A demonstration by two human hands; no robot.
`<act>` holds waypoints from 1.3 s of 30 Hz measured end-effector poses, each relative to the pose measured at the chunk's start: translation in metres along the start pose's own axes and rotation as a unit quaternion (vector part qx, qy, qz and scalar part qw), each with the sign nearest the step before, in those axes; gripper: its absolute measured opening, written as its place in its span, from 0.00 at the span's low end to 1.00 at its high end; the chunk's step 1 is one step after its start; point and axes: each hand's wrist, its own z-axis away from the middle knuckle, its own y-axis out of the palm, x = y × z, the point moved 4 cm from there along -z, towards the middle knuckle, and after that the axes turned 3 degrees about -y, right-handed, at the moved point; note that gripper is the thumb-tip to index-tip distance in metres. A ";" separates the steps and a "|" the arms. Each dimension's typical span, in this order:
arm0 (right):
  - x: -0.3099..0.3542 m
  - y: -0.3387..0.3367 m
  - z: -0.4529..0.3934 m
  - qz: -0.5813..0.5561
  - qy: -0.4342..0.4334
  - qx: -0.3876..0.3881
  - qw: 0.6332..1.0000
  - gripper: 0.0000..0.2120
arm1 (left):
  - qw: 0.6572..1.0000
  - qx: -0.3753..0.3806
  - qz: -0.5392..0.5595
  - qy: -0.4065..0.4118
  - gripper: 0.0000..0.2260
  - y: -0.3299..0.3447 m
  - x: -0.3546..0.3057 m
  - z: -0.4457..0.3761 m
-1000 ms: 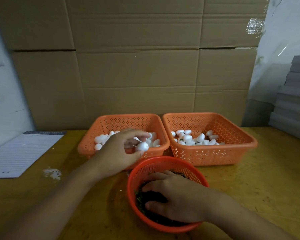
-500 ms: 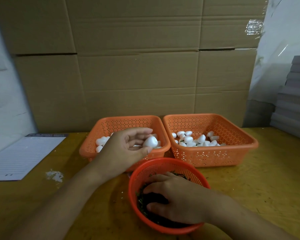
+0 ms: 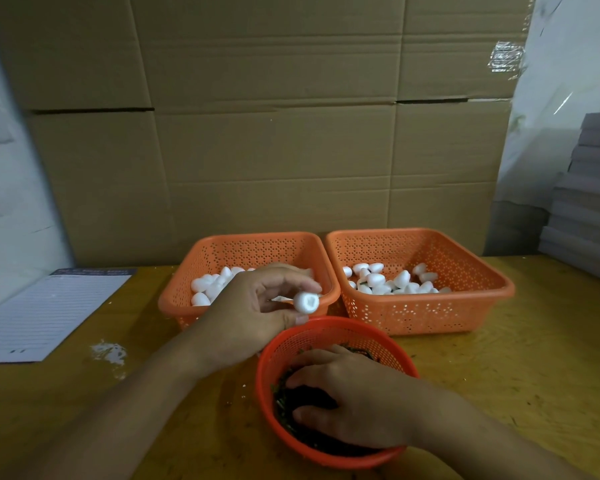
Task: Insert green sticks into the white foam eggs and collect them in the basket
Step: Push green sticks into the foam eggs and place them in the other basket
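My left hand [image 3: 253,313] pinches one white foam egg [image 3: 306,302] between thumb and fingertips, its flat end facing me, above the near rim of the left orange basket [image 3: 181,299]. That basket holds several plain foam eggs [image 3: 210,285]. The right orange basket [image 3: 426,313] holds several eggs [image 3: 388,280], some with green showing. My right hand [image 3: 354,400] reaches down into the round red basket [image 3: 312,337] of green sticks [image 3: 283,407], fingers curled among them; what it holds is hidden.
A lined paper sheet [image 3: 49,313] lies at the left on the yellow wooden table [image 3: 516,358]. White foam crumbs [image 3: 109,351] lie beside it. Cardboard boxes [image 3: 274,133] wall off the back. Stacked grey sheets [image 3: 589,195] stand at the right.
My left hand has lifted an egg out of the left basket and turned it so its flat end faces me. My right hand stays in the red basket.
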 end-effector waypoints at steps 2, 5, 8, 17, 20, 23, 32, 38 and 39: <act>0.000 0.000 0.000 0.002 0.000 0.000 1.000 0.23 | 1.000 0.004 0.012 -0.010 0.16 0.002 -0.001 0.001; 0.000 0.001 0.000 -0.001 0.000 0.003 1.000 0.23 | 1.000 0.006 0.017 -0.024 0.16 0.003 -0.004 0.002; -0.001 0.000 0.000 0.000 0.001 0.004 1.000 0.23 | 0.999 0.005 0.022 -0.027 0.16 0.003 -0.004 0.002; 0.001 -0.001 0.001 -0.003 0.000 0.006 1.000 0.22 | 0.999 0.002 0.010 -0.035 0.16 0.002 -0.005 0.002; 0.001 -0.001 0.001 -0.002 -0.001 0.005 1.000 0.22 | 0.999 0.004 0.013 -0.041 0.13 0.002 -0.004 0.002; 0.002 -0.002 0.001 -0.003 0.000 0.007 1.000 0.22 | 0.999 0.012 0.010 -0.038 0.12 0.004 -0.004 0.002; 0.003 -0.002 0.003 -0.005 0.004 0.009 1.000 0.22 | 0.997 0.032 0.048 -0.043 0.15 0.005 0.002 -0.001; 0.007 -0.005 0.003 0.005 0.006 0.014 1.000 0.21 | 0.995 0.033 0.079 -0.047 0.15 0.005 0.007 -0.002; 0.007 -0.005 0.003 0.005 0.006 0.014 1.000 0.21 | 0.995 0.032 0.086 -0.044 0.15 0.005 0.007 -0.003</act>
